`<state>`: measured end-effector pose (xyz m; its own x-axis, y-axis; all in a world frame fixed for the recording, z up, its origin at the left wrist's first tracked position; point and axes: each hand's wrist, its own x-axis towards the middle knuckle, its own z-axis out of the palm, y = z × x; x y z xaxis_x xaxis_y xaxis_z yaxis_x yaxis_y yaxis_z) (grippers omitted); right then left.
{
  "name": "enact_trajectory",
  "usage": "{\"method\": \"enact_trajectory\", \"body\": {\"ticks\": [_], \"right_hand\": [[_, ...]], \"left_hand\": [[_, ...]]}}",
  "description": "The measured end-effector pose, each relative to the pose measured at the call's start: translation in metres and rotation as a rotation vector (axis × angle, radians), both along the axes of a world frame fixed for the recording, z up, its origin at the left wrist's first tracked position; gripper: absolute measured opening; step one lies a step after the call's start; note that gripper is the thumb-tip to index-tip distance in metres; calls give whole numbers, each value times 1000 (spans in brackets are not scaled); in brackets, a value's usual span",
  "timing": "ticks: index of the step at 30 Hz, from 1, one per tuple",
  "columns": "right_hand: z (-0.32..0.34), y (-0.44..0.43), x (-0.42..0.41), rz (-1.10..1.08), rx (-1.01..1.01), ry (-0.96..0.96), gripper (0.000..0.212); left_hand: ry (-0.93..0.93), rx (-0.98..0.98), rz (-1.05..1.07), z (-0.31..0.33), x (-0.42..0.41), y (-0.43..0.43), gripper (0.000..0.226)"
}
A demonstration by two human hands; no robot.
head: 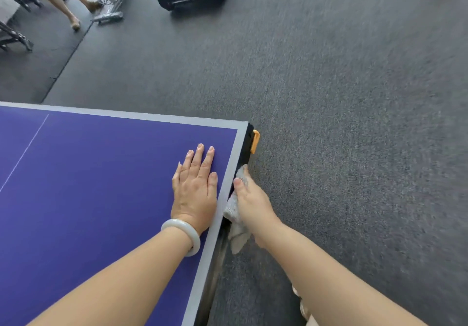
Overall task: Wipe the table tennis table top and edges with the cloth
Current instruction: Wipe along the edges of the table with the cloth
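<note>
- Grey, mottled cloth [235, 210] was bunched under the right hand [249, 199] and pressed against the dark side edge [244, 153] of the table tennis table, just below the rim and a little short of the corner.
- The right hand gripped the cloth. Its thumb lay up against the grey border [220, 211] of the top, while its fingers were hidden behind the cloth and the edge. A loose tail of cloth hung down nearer the person.
- The left hand [195, 189], a pale bangle [181, 234] on its wrist, lay flat with straight fingers on the blue surface [101, 173], just inside the border and level with the right hand. It held nothing and looked to be bracing.
- The edge being wiped ran away from the person towards the corner, where an orange corner fitting [255, 142] stuck out over the carpeted floor [354, 123].
- Judged from this, the next stroke would follow that long axis. The right hand, already on the outer side of the table, was the one placed to make it, and the fitting near ahead could snag the cloth.
</note>
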<state>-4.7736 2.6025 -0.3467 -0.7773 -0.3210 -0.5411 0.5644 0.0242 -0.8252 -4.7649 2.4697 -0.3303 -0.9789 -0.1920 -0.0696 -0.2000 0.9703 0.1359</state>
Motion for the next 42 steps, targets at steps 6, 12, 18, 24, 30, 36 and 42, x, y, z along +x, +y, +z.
{"method": "enact_trajectory", "body": {"ticks": [6, 12, 18, 24, 30, 36, 42], "right_hand": [[24, 45, -53, -8, 197, -20, 44], [40, 55, -88, -7, 242, -308, 52], [63, 59, -115, 244, 403, -105, 26], [81, 50, -166, 504, 580, 178, 23], [66, 31, -225, 728, 529, 328, 25], [48, 24, -283, 836, 354, 220, 21], [27, 12, -271, 936, 23, -150, 27]], "left_hand": [[-33, 0, 1, 3, 0, 1, 58], [-83, -55, 33, 10, 1, 6, 61], [-208, -128, 53, 25, -1, 15, 60], [-290, -66, 124, 39, -33, 19, 51], [-160, -41, 385, 45, -94, 3, 41], [-186, -71, 753, 32, -140, -18, 57], [19, 1, 822, 11, -140, -15, 53]]}}
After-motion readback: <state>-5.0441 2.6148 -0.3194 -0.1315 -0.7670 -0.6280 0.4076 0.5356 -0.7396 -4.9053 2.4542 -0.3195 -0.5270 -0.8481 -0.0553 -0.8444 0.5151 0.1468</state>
